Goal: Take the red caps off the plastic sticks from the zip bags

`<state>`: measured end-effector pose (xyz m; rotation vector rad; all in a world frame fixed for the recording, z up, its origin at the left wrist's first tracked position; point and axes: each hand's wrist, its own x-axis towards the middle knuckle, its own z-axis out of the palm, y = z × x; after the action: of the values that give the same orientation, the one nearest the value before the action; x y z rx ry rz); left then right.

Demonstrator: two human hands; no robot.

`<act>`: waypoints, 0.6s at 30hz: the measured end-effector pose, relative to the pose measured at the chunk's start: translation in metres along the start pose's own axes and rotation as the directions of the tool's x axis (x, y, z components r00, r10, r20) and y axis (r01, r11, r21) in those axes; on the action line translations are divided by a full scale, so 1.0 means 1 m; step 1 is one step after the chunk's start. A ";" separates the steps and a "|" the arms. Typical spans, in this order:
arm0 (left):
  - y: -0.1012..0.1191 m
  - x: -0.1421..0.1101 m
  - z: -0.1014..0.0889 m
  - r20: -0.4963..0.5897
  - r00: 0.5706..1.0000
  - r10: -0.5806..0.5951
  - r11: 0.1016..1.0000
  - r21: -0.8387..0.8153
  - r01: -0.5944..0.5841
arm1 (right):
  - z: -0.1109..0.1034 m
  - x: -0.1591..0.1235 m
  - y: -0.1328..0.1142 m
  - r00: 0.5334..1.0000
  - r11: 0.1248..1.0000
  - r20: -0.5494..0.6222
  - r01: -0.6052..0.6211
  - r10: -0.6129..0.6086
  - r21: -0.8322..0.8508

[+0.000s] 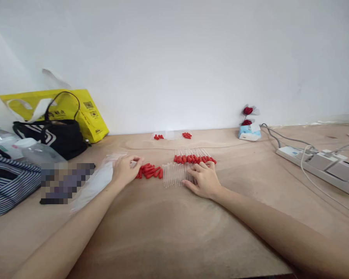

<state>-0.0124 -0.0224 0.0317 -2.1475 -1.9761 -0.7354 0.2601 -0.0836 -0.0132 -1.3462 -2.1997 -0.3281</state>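
Note:
My left hand (126,169) rests on the wooden table (174,232) with its fingers curled beside a small pile of loose red caps (149,171); what its fingertips pinch is hidden. My right hand (203,179) lies on a row of clear thin tubes (174,175), fingers bent over them. Just beyond it runs a second row of clear tubes with red caps (194,159) fitted on.
Two small clusters of red caps (172,135) lie near the wall. A clear plastic bag (94,184) lies left of my left hand. Black bag (58,135), yellow bag (75,108) and striped bag (8,186) stand at left. A power strip with cables (317,162) sits at right, tissue pack (249,133) behind.

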 end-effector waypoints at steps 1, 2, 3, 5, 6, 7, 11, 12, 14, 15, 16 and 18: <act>0.008 0.000 0.001 0.032 0.999 0.037 0.999 0.011 -0.038 | 0.000 -0.001 0.001 1.000 1.000 -0.012 -0.003 0.003 0.007; 0.016 0.001 0.003 0.069 0.995 0.075 0.997 0.016 -0.076 | 0.001 -0.001 0.003 1.000 1.000 -0.028 -0.007 0.007 0.014; 0.025 0.003 0.005 0.108 0.988 0.108 0.994 0.017 -0.111 | 0.001 -0.002 0.004 0.999 1.000 -0.048 -0.011 0.012 0.022; 0.045 0.008 0.013 0.174 0.973 0.150 0.988 -0.003 -0.151 | 0.000 -0.004 0.008 0.995 0.999 -0.092 -0.023 0.026 0.032; 0.055 0.011 0.017 0.203 0.966 0.158 0.987 -0.014 -0.159 | -0.001 -0.006 0.011 0.993 0.999 -0.111 -0.031 0.034 0.031; 0.066 0.014 0.021 0.212 0.964 0.160 0.987 -0.023 -0.159 | -0.002 -0.007 0.014 0.991 0.999 -0.128 -0.038 0.041 0.027; 0.098 0.024 0.039 0.243 0.941 0.233 0.972 -0.074 -0.222 | -0.009 -0.015 0.028 0.981 0.997 -0.181 -0.072 0.072 0.006; 0.103 0.025 0.042 0.246 0.935 0.255 0.967 -0.079 -0.243 | -0.011 -0.017 0.032 0.978 0.996 -0.192 -0.087 0.087 0.007; 0.108 0.026 0.048 0.236 0.926 0.293 0.956 -0.080 -0.282 | -0.013 -0.020 0.038 0.969 0.992 -0.213 -0.126 0.127 0.018; 0.109 0.027 0.051 0.227 0.923 0.309 0.951 -0.082 -0.299 | -0.014 -0.020 0.041 0.964 0.989 -0.223 -0.146 0.148 0.027; 0.109 0.027 0.053 0.217 0.922 0.321 0.947 -0.084 -0.310 | -0.014 -0.021 0.042 0.959 0.986 -0.232 -0.161 0.166 0.038; 0.109 0.026 0.056 0.199 0.922 0.331 0.943 -0.088 -0.320 | -0.014 -0.020 0.044 0.952 0.983 -0.246 -0.176 0.184 0.055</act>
<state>0.1080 0.0097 0.0190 -2.5938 -1.6299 -0.5280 0.3105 -0.0844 -0.0165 -1.3932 -1.8535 -0.3701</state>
